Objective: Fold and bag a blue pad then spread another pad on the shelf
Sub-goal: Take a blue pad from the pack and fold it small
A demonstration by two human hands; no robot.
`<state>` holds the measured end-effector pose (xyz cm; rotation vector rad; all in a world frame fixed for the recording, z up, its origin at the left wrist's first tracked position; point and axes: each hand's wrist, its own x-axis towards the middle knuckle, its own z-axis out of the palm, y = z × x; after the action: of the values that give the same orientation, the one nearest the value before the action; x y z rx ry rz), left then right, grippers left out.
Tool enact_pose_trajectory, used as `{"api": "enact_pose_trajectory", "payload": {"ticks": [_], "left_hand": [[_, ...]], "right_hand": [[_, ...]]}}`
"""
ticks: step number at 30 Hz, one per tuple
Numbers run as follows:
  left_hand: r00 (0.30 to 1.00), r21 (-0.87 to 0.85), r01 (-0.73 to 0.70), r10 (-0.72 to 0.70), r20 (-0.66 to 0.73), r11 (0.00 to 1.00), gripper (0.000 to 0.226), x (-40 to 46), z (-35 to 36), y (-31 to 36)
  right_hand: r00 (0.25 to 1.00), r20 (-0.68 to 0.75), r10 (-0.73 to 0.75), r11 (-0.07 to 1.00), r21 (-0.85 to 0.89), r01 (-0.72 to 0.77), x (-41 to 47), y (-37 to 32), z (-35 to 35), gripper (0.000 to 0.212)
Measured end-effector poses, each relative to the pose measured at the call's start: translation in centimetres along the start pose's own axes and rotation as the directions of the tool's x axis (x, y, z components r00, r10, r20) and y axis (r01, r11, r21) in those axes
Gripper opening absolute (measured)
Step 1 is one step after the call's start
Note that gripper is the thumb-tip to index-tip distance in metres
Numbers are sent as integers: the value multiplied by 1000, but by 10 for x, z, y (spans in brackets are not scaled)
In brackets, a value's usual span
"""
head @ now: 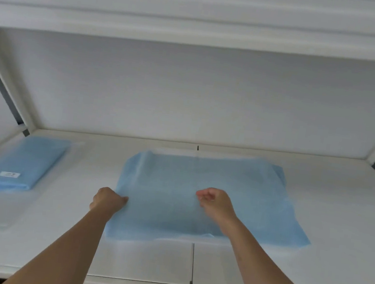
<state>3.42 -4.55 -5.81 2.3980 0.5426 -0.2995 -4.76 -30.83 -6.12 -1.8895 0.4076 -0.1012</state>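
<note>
My left hand [108, 200] pinches the blue pad [198, 200] edge on the shelf [336, 233]; my right hand [215, 201] fingers curl on its middle, I think, to fold it.

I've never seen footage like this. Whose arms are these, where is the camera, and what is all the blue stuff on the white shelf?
No machine here: these are a person's two bare arms, filmed by one wide-angle camera worn on the head, looking forward and down. That is why the arms reach in from the bottom of the picture.

The white surface is a shelf of a rack, with another shelf above it. In the middle lies a thin blue pad, opened out flat. The left hand grips the pad's left edge with curled fingers. The right hand sits over the middle of the pad, fingers curled as if pinching it, though the picture is too blurred to be sure.

At far left lies a folded blue pad in a clear bag, bearing a small white label.
</note>
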Motion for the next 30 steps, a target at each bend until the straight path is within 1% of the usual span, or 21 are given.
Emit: {"api": "enact_pose_trajectory", "payload": {"ticks": [3,8,11,14,17,18,20,21,23,25,27,30], "left_hand": [[998,-46,-54,56,39,998,36,3,-1,-2],[993,-65,-83,88,77,994,30,13,-3,-1],[987,-106,-94,107,123,990,23,15,-5,5],[972,-137,-124,148,184,983,20,7,-10,19],[940,-193,-228,268,213,954,18,-9,-11,44],[923,-209,-268,313,223,940,20,-14,-9,52],[894,-234,-319,373,248,918,36,-22,-2,68],[880,-242,-331,390,269,912,38,-25,4,74],[857,-260,-334,406,316,906,36,-34,15,88],[829,-295,-342,434,353,892,23,-45,25,102],[814,-312,-352,453,364,882,13,-58,36,114],[794,-311,-376,477,378,873,17,-78,55,135]], "right_hand": [[999,34,40,998,-49,-38,-2,-2,11,22],[992,89,88,987,-143,-74,-8,-6,18,29],[988,104,112,982,-161,-94,-10,-6,17,31],[979,135,150,982,-131,-133,-11,-6,16,28],[972,160,173,983,-93,-159,-9,-9,11,27],[968,168,187,982,-70,-177,-7,-11,9,27],[954,193,228,972,3,-233,-6,-15,4,23],[947,204,246,965,44,-260,-7,-17,1,21],[942,209,264,954,87,-287,-6,-17,-7,20],[945,192,264,954,96,-285,-4,-15,-20,22],[954,169,249,957,105,-269,-3,-13,-37,20],[968,113,223,960,147,-238,0,-9,-64,17]]}}
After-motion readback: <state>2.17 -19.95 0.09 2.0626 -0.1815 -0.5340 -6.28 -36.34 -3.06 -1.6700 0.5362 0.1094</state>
